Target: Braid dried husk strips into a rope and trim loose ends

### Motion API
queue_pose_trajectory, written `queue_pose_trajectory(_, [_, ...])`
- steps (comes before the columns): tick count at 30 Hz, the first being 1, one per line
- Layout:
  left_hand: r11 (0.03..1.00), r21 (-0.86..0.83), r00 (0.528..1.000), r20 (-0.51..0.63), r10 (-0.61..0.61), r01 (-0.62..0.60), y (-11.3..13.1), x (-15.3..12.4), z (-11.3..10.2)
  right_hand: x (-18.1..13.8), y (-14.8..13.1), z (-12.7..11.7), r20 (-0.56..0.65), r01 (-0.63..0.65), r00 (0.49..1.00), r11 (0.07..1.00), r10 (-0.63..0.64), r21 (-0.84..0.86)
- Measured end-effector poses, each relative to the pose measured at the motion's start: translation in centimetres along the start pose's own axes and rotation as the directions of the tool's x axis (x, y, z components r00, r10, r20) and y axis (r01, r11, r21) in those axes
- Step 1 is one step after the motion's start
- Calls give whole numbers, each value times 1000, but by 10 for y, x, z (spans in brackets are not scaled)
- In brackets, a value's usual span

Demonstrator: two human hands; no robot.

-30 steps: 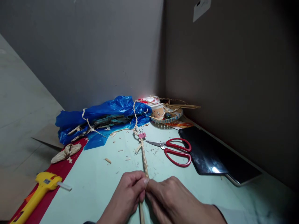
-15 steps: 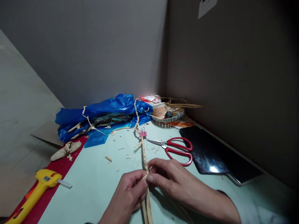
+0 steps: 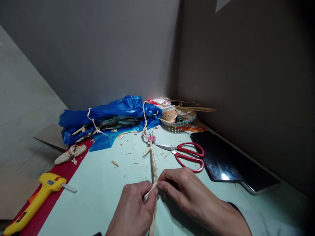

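Note:
A pale braid of flat plant-fibre strips runs from a pink binder clip down toward me. My left hand pinches one strip at the braid's lower end, and that strip angles out to the left between thumb and forefinger. Close against it on the right, my right hand has thumb and fingertips closed at the same crossing of strips. Loose strips hang below my left hand toward the front edge of the picture. Red-handled scissors lie partly open just beyond my right hand.
On the left are a yellow glue gun and a tied fibre bundle. A blue plastic bag with strips lies at the back, beside a shallow basket holding a paper cup. Dark tablet-like slabs lie right.
My left hand has turned and now draws a strip out to the left at the braid's end. My right fingertips have closed in on the crossing. The view has shifted slightly.

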State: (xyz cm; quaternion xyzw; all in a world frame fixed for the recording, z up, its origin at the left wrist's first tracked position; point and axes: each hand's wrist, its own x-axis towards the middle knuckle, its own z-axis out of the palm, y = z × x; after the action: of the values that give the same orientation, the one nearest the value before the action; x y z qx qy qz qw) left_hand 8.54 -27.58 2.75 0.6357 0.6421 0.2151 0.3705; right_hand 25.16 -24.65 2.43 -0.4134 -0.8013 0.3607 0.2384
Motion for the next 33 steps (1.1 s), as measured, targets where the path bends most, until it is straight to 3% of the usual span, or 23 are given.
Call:
queue_pose_trajectory(4, [1000,-11,1000,30,-6,6,-1,1,-2,4,-4,0,-2,-39,999,998,39,59])
queue_pose_trajectory(8, [1000,10,999,34,-14,14,2,-1,-6,4,-4,1,-1,-64,998,998,64,9])
queue_pose_trajectory(12, [998,45,999,26,40,-41,2,-5,-5,0,1,6,-20,-19,1000,996,18,-88])
queue_pose_trajectory(16, [997,-54,995,72,65,-61,1,-8,-1,-4,4,10,-17,26,999,989,-29,-142])
queue_pose_trajectory(22, [983,-160,996,-29,89,-92,-5,-11,12,-3,4,12,-22,8,1000,992,-11,-126])
queue_pose_trajectory(25, [986,-82,983,-124,137,-148,-12,-13,24,-2,3,12,-27,7,1000,998,-8,-64])
queue_pose_trajectory(29, [960,155,947,-189,261,-233,-21,-15,37,1,0,8,-2,-32,999,996,32,84])
queue_pose_trajectory(31, [900,310,911,-179,373,-307,-26,-15,38,3,-1,5,32,-66,998,982,62,176])
queue_pose_trajectory(33, [779,480,854,-109,508,-403,-30,-14,35,4,-1,2,65,-86,995,957,70,278])
